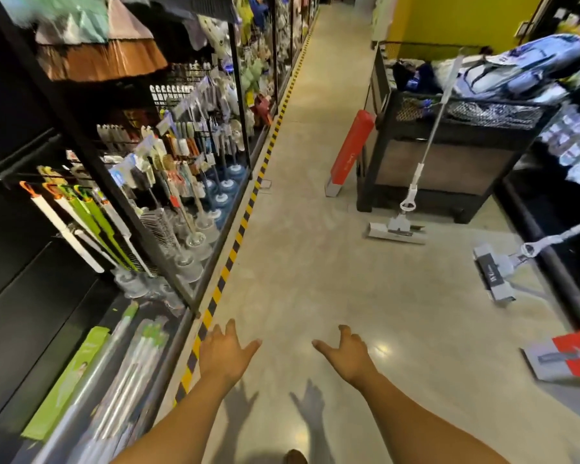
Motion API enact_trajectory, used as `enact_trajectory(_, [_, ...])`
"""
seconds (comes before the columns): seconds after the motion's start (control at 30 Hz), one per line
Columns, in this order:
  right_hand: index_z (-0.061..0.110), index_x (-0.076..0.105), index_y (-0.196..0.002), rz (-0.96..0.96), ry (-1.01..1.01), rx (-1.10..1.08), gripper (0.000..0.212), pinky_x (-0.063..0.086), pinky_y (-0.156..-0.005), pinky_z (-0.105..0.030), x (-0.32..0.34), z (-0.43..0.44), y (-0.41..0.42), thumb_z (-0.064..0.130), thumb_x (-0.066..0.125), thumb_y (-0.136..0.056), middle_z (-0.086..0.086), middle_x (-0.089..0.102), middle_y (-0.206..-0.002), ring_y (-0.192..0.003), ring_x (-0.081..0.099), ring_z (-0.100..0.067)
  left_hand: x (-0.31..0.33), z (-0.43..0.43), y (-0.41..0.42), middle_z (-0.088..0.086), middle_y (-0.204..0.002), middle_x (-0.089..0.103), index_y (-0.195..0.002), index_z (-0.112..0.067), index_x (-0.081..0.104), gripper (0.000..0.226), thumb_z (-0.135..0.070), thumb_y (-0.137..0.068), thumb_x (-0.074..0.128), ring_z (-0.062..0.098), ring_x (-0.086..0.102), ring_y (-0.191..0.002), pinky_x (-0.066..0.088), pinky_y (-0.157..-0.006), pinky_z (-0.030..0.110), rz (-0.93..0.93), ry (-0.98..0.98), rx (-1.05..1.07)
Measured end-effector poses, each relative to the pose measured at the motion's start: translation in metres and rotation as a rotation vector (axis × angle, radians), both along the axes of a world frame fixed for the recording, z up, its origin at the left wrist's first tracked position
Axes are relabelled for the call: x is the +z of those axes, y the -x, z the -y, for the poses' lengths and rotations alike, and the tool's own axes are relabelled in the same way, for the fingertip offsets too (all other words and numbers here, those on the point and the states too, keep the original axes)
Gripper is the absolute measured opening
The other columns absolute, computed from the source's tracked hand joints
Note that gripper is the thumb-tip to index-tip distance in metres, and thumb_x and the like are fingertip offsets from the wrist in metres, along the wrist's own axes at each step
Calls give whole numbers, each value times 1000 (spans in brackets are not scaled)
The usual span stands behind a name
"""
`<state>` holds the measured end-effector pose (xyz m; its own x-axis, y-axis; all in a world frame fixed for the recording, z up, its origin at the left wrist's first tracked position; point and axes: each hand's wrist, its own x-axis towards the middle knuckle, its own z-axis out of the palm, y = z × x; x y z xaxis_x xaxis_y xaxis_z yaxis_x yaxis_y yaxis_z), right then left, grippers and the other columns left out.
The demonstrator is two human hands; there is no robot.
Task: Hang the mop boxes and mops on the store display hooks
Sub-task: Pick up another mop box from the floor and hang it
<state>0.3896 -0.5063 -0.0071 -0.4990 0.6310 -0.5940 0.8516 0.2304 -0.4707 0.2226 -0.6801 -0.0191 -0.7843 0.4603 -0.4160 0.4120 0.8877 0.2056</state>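
Both hands out low over the aisle floor (pixel 315 279), palms down, holding nothing. Left hand (pixel 223 354) with fingers (pixel 248 346) spread wide, just beside the yellow-and-black floor stripe (pixel 235 236). Right hand (pixel 349 356) likewise splayed, thumb out toward the left one.

Well ahead of the right fingers, a red mop box (pixel 350 149) leaning upright against a dark cart (pixel 449 155). Just right of it, a white mop (pixel 426 155) propped on the same cart, head flat on the floor. Farther right, a second mop (pixel 503 266) lying low, head on the floor. Near the right fingers, off to the right edge, a red-and-grey box (pixel 570 360) flat on the floor.

Left of the left fingers, display shelving (pixel 91 155) hung with brushes, plungers and long-handled tools.
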Motion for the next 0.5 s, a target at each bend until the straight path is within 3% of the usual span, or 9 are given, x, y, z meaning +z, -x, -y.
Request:
enact_trajectory(0.27, [10,24,-151,-36,68,-84,87,38,-109,-46,-22,-74,59,61,57,-88,-20,38,-149,-136,38,-38,-14,-80,52,17,-152,36,-153,-13,23,90,-72,-87,41,33,37,-139,35,-111,40,20,42,13])
enact_trajectory(0.5, [10,26,-150,-7,4,-81,84,39,-108,-46,-29,-176,163,61,54,-90,-20,39,-146,-135,37,-38,-34,-185,147,16,-152,36,-153,-15,23,86,-70,-89,41,33,35,-139,33,-111,40,58,38,-34])
